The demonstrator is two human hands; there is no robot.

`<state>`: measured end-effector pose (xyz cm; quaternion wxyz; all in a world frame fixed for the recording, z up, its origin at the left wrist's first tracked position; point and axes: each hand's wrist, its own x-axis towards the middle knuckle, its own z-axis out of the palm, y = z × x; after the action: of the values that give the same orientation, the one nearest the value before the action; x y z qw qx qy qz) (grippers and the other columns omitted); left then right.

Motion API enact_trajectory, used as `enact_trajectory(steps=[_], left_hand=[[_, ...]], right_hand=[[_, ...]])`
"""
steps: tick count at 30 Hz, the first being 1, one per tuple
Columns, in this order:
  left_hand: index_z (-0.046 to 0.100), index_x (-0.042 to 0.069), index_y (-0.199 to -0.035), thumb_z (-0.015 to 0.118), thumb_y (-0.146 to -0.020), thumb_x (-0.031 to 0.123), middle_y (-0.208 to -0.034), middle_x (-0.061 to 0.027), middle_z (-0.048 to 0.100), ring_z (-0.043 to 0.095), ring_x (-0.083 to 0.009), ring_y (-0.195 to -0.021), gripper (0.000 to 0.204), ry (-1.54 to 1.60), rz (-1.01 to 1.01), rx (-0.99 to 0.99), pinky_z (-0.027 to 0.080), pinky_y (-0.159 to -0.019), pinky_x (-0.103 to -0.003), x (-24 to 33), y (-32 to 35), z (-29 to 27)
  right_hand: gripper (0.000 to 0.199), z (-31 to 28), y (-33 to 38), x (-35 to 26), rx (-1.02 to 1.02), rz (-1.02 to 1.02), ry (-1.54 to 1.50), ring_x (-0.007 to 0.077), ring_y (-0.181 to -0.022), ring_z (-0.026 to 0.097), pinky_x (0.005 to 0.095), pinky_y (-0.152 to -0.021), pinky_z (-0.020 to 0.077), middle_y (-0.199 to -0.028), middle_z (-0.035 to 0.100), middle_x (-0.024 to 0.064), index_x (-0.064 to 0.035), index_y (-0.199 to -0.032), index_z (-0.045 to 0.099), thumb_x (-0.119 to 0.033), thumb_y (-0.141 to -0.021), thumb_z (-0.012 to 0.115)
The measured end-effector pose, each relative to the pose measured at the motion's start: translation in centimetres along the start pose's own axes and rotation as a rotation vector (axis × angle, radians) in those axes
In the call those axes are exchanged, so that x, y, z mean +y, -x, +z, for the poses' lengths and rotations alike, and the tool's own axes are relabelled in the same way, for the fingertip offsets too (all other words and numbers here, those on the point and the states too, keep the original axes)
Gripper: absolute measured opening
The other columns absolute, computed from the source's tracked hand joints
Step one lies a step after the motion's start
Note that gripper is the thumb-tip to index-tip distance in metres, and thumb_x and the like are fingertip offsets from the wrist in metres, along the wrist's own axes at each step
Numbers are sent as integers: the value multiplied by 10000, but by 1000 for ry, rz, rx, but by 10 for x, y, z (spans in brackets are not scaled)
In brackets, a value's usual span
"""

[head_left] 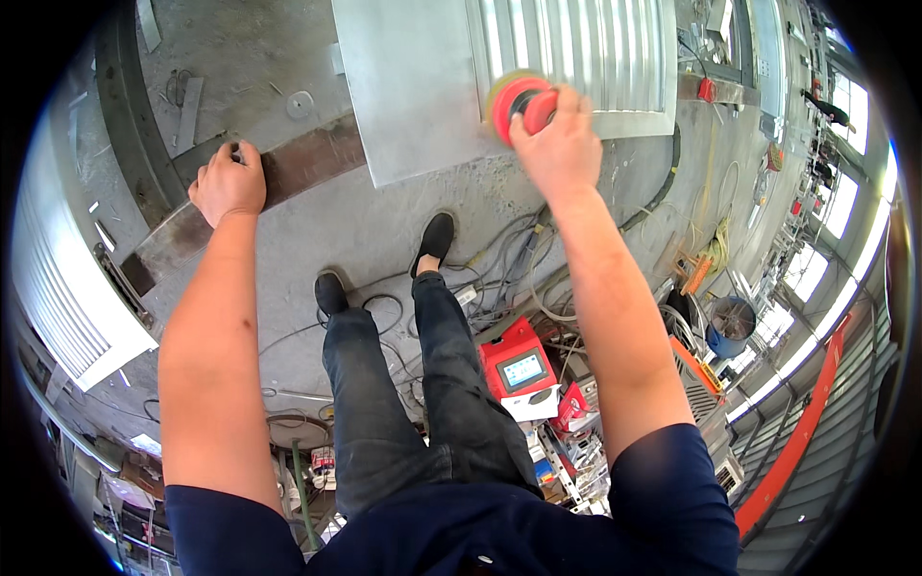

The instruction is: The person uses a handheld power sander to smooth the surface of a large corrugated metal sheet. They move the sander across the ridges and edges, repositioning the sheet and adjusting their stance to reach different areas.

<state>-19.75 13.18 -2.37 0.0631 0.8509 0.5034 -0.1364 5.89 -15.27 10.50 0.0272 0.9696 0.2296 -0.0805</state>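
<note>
My right hand point(562, 144) grips a round red and black sanding pad point(505, 108) with a yellowish rim. It sits tilted against a pale metal louvred panel point(413, 110), where the flat part meets the ribbed slats. The pad's working face is hidden. To the left, my left hand point(229, 187) is closed at a brown steel beam point(322, 158), left of the panel. A small dark bit shows between its fingers, but I cannot make out what it is.
Another louvred panel point(72, 288) leans at far left. Cables and hoses point(514, 254) tangle across the floor right of my feet. A red machine with a screen point(512, 355) stands beside my leg. A blue bucket point(730, 331) is further right, near an orange beam point(802, 422).
</note>
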Motion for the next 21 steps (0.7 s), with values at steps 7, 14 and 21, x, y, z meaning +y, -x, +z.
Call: enact_trajectory(steps=[7,14,21], left_hand=[[735,130,-1154,432,-976,506,-1127,-102,740,646,-287,-1118,514,2,-9,-32,418,-1012,-457,2,-1,-2],[716,136,-1221,393,-988,539,-1151,-129,732,643,-307,-1149,566,-10,-12,-34,413,-1028,-462,2,-1,-3],[727,157,-1207,389,-983,535,-1151,-129,734,651,-316,-1138,554,-4,-6,-35,422,-1018,-463,2,-2,-3]], right_hand=[[590,8,12,-3,46,-105,26,382,-934,700,480,-794,600,-1190,543,169,-83,-1248,492,-411,-825,743],[603,4,18,-4,-38,-106,48,399,-932,702,489,-794,596,-1219,541,175,-73,-1260,490,-401,-825,749],[605,8,25,-5,10,-123,2,390,-934,703,487,-801,596,-1223,541,174,-77,-1276,496,-391,-826,751]])
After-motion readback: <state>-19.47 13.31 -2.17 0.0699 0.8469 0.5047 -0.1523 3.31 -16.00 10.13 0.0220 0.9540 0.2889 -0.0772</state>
